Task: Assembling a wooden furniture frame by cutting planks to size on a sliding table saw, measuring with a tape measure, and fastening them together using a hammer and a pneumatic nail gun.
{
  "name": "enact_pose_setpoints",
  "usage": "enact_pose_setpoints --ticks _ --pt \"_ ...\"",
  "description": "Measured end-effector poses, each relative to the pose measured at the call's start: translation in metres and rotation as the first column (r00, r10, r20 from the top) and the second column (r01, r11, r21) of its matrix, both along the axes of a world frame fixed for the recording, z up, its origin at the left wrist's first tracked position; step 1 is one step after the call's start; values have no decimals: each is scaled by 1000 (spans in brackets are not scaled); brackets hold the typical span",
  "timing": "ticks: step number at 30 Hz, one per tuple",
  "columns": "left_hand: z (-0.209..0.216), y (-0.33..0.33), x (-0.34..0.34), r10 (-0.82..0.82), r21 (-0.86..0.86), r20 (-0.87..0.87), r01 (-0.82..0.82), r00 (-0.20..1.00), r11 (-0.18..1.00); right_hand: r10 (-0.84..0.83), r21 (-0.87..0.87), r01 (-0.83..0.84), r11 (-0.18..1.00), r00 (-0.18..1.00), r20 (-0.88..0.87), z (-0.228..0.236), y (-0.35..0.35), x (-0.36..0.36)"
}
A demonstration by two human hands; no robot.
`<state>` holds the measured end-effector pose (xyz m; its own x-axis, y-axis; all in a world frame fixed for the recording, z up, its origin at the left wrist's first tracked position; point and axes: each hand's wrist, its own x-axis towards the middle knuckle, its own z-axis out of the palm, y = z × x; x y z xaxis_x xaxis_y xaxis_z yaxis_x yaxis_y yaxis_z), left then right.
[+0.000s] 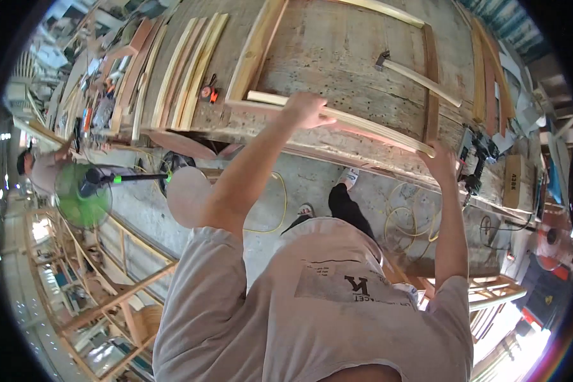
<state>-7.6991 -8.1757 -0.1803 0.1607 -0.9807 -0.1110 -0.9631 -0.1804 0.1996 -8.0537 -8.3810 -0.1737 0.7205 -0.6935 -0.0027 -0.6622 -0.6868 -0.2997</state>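
Note:
A long pale wooden strip (375, 126) lies along the front of the workbench (325, 70). Over its left part, my left hand (307, 111) is closed with the fingers curled round it. At its right end my right hand (440, 165) grips the strip by the tip. The strip runs along the near side of a rectangular wooden frame, whose left bar (256, 54) and darker right bar (431, 89) reach away from me. Inside the frame, a hammer (421, 83) rests with its handle across the right bar.
An orange and black tape measure (209, 90) and several loose strips (188, 70) lie to the left. A black nail gun (481, 153) sits at the bench's right. A green fan (83, 194) and another person (48, 167) are at far left. A yellow hose (283, 204) crosses the floor.

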Motion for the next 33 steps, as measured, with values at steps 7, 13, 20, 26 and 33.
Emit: enact_pose_setpoints --ticks 7,13,20,26,33 --pt "-42 -1 67 196 271 -57 -174 979 947 60 392 -33 919 997 -56 -88 -37 96" --pt "-60 -10 83 43 338 39 -53 998 940 127 325 -58 944 973 -195 -94 -25 124" --pt "-69 -8 75 -12 356 95 -23 995 934 34 234 -13 972 995 -89 -105 -9 105" --pt "-74 -9 65 28 251 136 -61 990 966 32 28 -37 999 985 169 -116 -9 100" --pt "-69 -10 64 88 108 80 -96 993 990 71 23 -75 997 986 149 -117 -8 107"
